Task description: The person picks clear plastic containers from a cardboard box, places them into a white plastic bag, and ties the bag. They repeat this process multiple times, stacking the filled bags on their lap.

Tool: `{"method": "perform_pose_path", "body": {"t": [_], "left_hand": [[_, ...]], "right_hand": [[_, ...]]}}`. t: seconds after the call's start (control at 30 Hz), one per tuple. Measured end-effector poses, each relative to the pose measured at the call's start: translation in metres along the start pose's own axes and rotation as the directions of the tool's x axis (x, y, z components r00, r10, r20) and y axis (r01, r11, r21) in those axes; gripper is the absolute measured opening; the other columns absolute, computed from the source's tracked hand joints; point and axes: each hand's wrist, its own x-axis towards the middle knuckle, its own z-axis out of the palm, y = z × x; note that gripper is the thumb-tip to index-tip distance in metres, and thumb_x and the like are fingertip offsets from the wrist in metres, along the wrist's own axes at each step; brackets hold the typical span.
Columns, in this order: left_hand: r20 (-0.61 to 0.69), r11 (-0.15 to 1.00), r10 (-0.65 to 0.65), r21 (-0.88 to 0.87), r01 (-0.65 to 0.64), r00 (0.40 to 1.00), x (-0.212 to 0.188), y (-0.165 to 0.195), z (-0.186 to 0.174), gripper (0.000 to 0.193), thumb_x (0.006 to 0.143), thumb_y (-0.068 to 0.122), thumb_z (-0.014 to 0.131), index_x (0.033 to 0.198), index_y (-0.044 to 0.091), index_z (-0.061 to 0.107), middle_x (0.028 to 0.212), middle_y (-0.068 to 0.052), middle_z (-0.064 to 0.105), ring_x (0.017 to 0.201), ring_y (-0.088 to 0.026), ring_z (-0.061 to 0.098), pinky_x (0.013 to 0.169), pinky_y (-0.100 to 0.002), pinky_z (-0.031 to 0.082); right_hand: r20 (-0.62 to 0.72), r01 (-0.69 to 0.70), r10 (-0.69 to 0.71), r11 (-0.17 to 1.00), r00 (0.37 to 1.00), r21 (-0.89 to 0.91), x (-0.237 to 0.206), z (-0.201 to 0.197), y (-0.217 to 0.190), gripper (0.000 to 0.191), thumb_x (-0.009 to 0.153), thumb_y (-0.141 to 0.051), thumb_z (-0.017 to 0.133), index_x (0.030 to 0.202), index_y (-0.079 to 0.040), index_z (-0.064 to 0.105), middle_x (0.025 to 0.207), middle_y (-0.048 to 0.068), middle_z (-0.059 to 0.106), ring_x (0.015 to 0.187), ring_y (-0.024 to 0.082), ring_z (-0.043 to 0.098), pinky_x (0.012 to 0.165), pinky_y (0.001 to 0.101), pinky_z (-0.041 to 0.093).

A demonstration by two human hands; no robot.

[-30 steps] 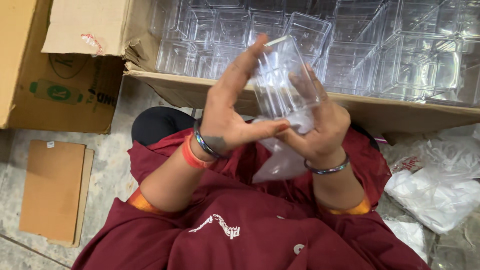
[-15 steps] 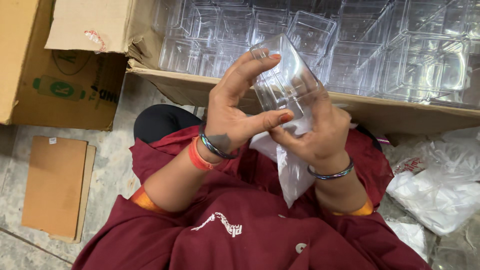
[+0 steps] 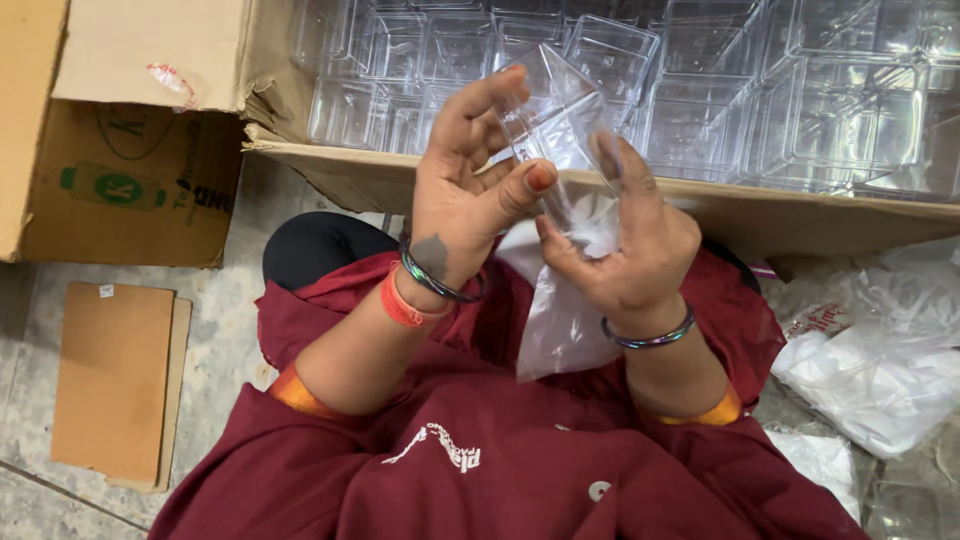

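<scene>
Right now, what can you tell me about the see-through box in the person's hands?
The clear box looks like thin, shiny, hard plastic with straight walls and squared corners. It is tilted, held up in front of the carton. The left hand grips its left side, fingers at the top edge and thumb across the front. The right hand holds its right side. Its lower end sits in the mouth of a thin clear plastic bag that hangs below.
</scene>
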Motion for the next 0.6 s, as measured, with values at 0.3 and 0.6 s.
{"method": "perform_pose_path", "body": {"t": [0.3,0.6], "left_hand": [[0.034,0.99,0.047,0.129,-0.051,0.998,0.0,0.009,-0.006,0.074,0.096,0.017,0.088,0.155,0.007,0.044,0.154,-0.011,0.049,0.137,-0.021,0.053,0.117,-0.037,0.052],[0.327,0.982,-0.053,0.189,-0.01,0.944,-0.011,0.036,-0.007,0.066,0.099,0.01,0.086,0.153,0.002,0.049,0.155,-0.009,0.052,0.137,-0.019,0.054,0.122,-0.037,0.048]], "right_hand": [[0.102,0.029,-0.047,0.984,0.994,0.174,0.002,-0.007,0.012,0.087,0.086,-0.037,0.092,0.15,0.003,0.05,0.136,0.02,0.069,0.119,0.026,0.074,0.1,0.0322,0.061],[0.297,-0.334,0.153,0.44,0.943,0.833,0.005,-0.023,0.007,0.095,0.092,-0.034,0.093,0.16,0.002,0.037,0.149,0.02,0.055,0.135,0.024,0.058,0.118,0.0359,0.05]]}}
